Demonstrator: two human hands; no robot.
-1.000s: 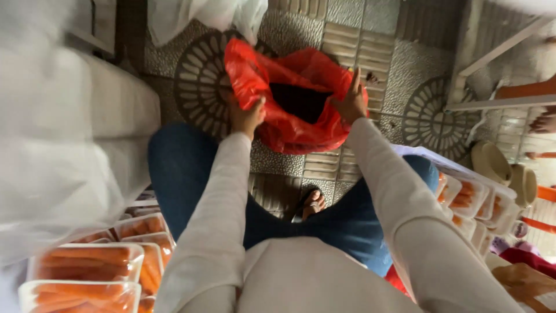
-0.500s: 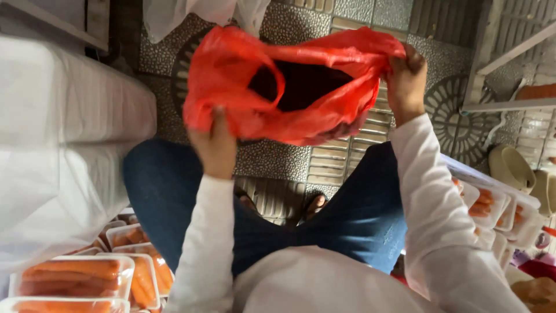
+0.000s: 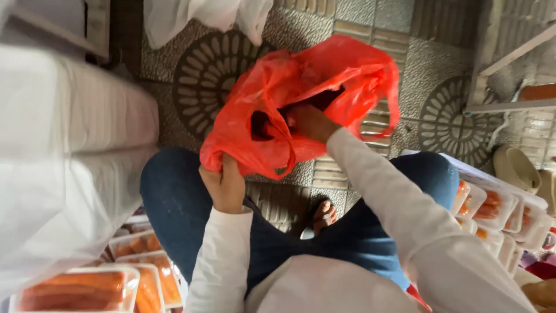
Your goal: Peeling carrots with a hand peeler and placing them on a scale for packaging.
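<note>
So the red plastic bag is hanging in the air above the patterned tile floor, right out in front of my knees, all crumpled with its mouth gaping toward me. My left hand has the bag's lower near edge pinched, fingers curled shut tight on the plastic, so the bag sits just above and beyond that fist. My right hand is shoved into the opening, and the plastic wraps round it on most sides; I honestly can't tell whether those fingers are gripping anything in there, since they're buried in the folds. One loop handle dangles free off the right side. Further out, clear trays of carrots are stacked at my lower left, with more trays to my right by my jeans. There's a big white block on the left and a white bag up top on the floor.
</note>
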